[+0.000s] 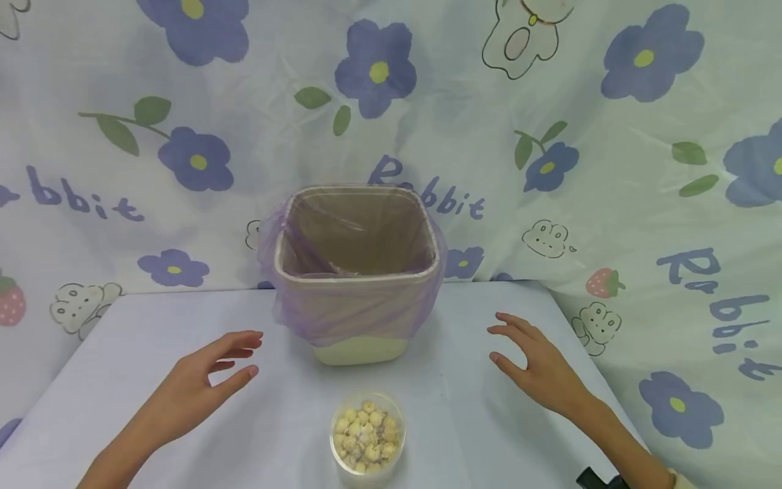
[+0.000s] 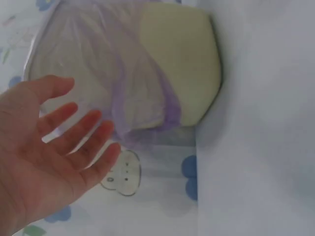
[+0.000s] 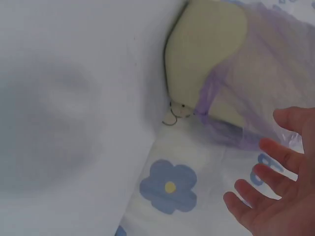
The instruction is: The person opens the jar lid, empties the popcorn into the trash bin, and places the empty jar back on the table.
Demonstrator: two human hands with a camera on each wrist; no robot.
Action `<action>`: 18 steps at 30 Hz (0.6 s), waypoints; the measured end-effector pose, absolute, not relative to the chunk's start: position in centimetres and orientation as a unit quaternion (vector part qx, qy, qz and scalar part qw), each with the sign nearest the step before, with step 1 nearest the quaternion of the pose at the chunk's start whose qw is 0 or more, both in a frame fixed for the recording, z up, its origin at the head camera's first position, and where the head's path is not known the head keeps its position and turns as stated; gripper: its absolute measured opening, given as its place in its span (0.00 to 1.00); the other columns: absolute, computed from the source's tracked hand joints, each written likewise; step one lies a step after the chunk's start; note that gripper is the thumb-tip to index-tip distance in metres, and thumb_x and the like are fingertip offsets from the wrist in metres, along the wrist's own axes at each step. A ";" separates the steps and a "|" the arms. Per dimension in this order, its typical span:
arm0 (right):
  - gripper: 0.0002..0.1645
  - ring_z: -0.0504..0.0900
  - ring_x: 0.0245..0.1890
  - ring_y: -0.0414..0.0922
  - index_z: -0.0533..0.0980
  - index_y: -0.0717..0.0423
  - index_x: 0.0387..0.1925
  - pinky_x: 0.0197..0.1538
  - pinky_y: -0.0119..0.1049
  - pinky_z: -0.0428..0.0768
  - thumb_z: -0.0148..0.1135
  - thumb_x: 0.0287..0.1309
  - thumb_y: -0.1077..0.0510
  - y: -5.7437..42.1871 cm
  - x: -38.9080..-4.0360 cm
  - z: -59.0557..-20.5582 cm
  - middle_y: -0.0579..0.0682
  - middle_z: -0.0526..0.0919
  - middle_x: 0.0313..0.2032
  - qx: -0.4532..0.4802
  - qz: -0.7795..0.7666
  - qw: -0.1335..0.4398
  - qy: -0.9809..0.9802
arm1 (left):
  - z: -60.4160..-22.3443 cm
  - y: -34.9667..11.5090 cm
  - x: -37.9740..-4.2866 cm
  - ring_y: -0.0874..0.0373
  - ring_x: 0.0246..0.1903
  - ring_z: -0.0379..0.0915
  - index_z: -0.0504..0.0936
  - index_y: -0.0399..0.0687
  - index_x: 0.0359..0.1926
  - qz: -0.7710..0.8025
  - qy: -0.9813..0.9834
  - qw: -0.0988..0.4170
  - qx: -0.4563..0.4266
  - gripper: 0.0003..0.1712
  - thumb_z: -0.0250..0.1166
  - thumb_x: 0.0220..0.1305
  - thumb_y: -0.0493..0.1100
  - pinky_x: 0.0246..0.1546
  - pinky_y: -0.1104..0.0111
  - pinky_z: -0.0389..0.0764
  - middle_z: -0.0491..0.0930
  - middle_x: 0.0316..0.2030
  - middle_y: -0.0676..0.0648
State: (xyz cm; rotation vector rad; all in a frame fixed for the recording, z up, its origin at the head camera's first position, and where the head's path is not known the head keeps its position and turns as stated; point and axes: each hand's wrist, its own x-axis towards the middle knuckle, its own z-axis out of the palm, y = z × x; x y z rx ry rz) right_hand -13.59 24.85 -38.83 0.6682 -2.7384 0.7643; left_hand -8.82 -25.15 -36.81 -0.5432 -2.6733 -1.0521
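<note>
A cream trash bin (image 1: 360,350) stands upright toward the back of the table, lined with a thin purple plastic bag (image 1: 354,309) folded out over its rim. In front of it sits a clear round tub (image 1: 334,448) holding several pale, round, popcorn-like pieces (image 1: 365,435). My left hand (image 1: 201,380) hovers left of the bin, fingers loosely bent and nothing in them. On the other side my right hand (image 1: 544,370) is likewise empty, fingers spread apart. Both wrist views show the left palm (image 2: 44,162) and the right palm (image 3: 290,182) turned toward the bagged bin, apart from it.
A white cloth covers the table (image 1: 470,435). Behind and at the sides hangs a curtain (image 1: 275,142) printed with blue flowers, rabbits and lettering. A small black object (image 1: 591,478) shows beside the right forearm at the bottom edge.
</note>
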 end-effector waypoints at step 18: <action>0.31 0.77 0.58 0.49 0.69 0.48 0.66 0.56 0.42 0.79 0.68 0.64 0.58 21.4 -10.6 -42.1 0.50 0.75 0.62 0.248 0.502 -0.047 -0.828 | -41.5 -20.5 -7.1 0.64 0.52 0.75 0.71 0.49 0.65 -0.511 -0.821 -0.065 -0.247 0.27 0.67 0.68 0.43 0.47 0.65 0.81 0.77 0.56 0.47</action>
